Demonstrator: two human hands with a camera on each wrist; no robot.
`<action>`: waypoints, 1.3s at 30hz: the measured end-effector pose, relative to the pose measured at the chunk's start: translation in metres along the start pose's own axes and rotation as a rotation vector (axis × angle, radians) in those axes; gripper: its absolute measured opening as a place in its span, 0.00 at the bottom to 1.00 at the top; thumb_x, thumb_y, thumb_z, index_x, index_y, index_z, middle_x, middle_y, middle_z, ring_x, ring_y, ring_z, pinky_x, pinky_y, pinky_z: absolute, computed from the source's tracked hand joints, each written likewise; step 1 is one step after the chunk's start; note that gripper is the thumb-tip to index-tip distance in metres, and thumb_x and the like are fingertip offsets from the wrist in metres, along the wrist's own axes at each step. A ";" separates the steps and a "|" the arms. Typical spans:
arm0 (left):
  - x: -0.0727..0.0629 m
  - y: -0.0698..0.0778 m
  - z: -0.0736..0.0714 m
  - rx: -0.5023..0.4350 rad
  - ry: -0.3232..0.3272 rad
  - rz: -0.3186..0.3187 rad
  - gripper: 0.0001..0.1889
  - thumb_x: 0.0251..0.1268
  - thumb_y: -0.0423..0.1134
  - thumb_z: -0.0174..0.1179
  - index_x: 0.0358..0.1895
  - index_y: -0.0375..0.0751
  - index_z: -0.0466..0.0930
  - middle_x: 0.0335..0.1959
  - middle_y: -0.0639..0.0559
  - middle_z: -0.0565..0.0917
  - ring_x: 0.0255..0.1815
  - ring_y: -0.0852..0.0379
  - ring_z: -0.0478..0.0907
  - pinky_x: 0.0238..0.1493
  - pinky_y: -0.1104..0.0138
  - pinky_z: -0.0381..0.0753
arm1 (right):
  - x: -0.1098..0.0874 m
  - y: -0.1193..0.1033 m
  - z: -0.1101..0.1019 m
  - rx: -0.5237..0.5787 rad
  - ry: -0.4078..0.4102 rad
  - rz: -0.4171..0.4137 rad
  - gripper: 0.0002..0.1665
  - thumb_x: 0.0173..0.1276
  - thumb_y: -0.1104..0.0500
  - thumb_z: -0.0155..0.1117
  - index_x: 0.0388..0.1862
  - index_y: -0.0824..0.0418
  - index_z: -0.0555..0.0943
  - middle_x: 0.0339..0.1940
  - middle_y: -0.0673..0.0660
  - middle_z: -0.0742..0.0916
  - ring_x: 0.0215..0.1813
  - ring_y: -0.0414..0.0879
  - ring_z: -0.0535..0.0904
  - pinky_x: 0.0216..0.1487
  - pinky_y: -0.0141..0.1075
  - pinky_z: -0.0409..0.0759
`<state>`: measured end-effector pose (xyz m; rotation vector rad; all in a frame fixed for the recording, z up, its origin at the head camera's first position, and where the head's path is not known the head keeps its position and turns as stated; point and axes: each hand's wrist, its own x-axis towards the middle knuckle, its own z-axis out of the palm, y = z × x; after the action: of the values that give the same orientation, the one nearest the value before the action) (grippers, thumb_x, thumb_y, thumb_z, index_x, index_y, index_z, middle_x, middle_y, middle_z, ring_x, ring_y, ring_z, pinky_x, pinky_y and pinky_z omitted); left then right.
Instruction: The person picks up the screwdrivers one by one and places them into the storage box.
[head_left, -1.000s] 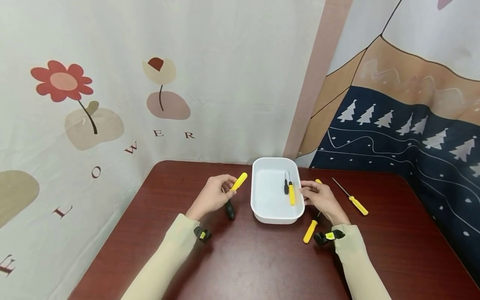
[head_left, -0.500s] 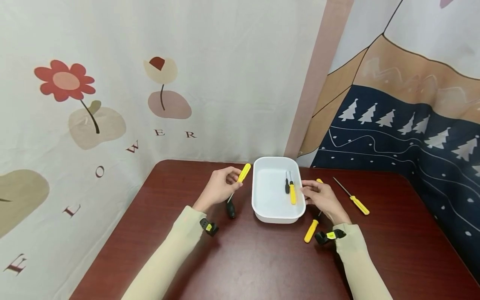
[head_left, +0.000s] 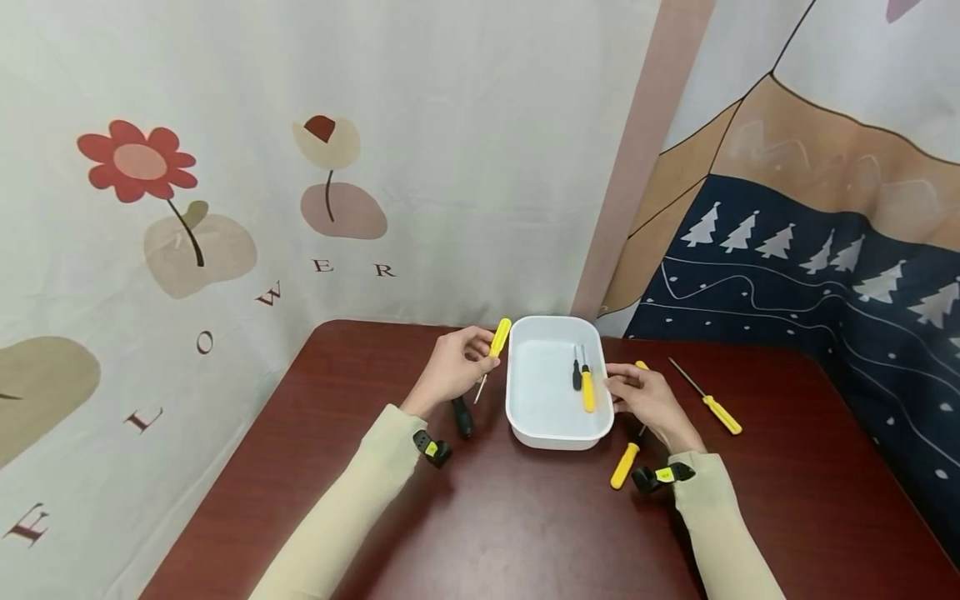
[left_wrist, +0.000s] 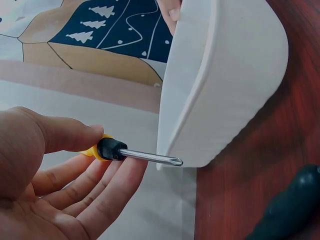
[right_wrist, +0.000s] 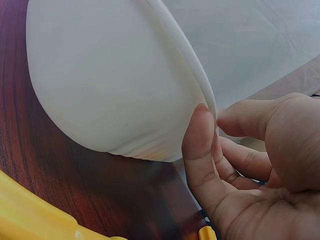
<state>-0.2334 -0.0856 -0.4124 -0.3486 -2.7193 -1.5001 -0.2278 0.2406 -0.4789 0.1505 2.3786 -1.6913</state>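
My left hand [head_left: 453, 371] grips a yellow screwdriver [head_left: 500, 337] just left of a white plastic tub [head_left: 558, 442]. In the left wrist view, the thumb and fingers hold its yellow handle near a black collar [left_wrist: 110, 149], and the bare cross-shaped tip points past the fingers towards the tub's outer wall. My right hand [head_left: 651, 407] pinches the tub's right rim between thumb and fingers, seen close up in the right wrist view. Inside the tub lie a small black-handled screwdriver [head_left: 577, 375] and a yellow-handled one [head_left: 588, 392].
A black-handled screwdriver [head_left: 462, 419] lies on the dark red table [head_left: 525, 533], partly behind my left hand. Yellow-handled screwdrivers rest near my right wrist [head_left: 625, 467] and farther right [head_left: 722, 415]. Another yellow handle [head_left: 641, 365] peeks out behind my right hand. A printed curtain [head_left: 465, 167] hangs behind the table.
My left hand has moved right, closer to the tub, carrying the yellow screwdriver, whose shaft has come into sight below the hand. The right hand has stayed at the rim.
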 end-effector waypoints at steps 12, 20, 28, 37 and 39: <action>0.015 0.010 0.013 -0.068 -0.044 -0.053 0.16 0.66 0.33 0.68 0.57 0.39 0.81 0.40 0.46 0.84 0.37 0.50 0.85 0.40 0.51 0.91 | 0.000 0.001 0.000 0.002 0.006 -0.013 0.27 0.78 0.56 0.61 0.72 0.61 0.74 0.59 0.65 0.82 0.43 0.45 0.83 0.44 0.30 0.88; 0.023 0.013 0.025 -0.100 -0.060 -0.074 0.19 0.65 0.32 0.69 0.58 0.35 0.80 0.41 0.43 0.84 0.37 0.53 0.84 0.32 0.62 0.91 | -0.001 0.002 0.000 -0.001 -0.001 -0.001 0.27 0.78 0.56 0.60 0.73 0.61 0.73 0.60 0.65 0.82 0.44 0.45 0.83 0.45 0.30 0.88; 0.029 0.018 0.037 -0.110 -0.096 -0.108 0.19 0.66 0.33 0.68 0.59 0.36 0.79 0.43 0.43 0.84 0.34 0.53 0.86 0.38 0.56 0.92 | -0.001 0.001 0.000 -0.006 0.001 -0.002 0.27 0.78 0.55 0.60 0.73 0.61 0.73 0.60 0.64 0.81 0.45 0.47 0.82 0.45 0.30 0.87; 0.037 0.023 0.048 -0.138 -0.123 -0.142 0.19 0.65 0.33 0.68 0.58 0.35 0.80 0.41 0.42 0.84 0.31 0.52 0.86 0.35 0.58 0.91 | -0.001 -0.001 0.000 0.002 0.001 -0.005 0.27 0.78 0.56 0.60 0.73 0.61 0.73 0.60 0.65 0.82 0.45 0.46 0.82 0.45 0.30 0.88; 0.039 0.023 0.050 -0.140 -0.126 -0.149 0.19 0.65 0.33 0.69 0.58 0.35 0.80 0.41 0.42 0.84 0.29 0.52 0.87 0.35 0.58 0.91 | -0.001 -0.001 0.000 0.003 0.002 -0.001 0.27 0.78 0.56 0.60 0.73 0.61 0.73 0.60 0.65 0.82 0.44 0.46 0.83 0.45 0.30 0.88</action>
<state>-0.2624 -0.0241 -0.4155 -0.2571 -2.7985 -1.7712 -0.2271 0.2405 -0.4780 0.1512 2.3777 -1.6966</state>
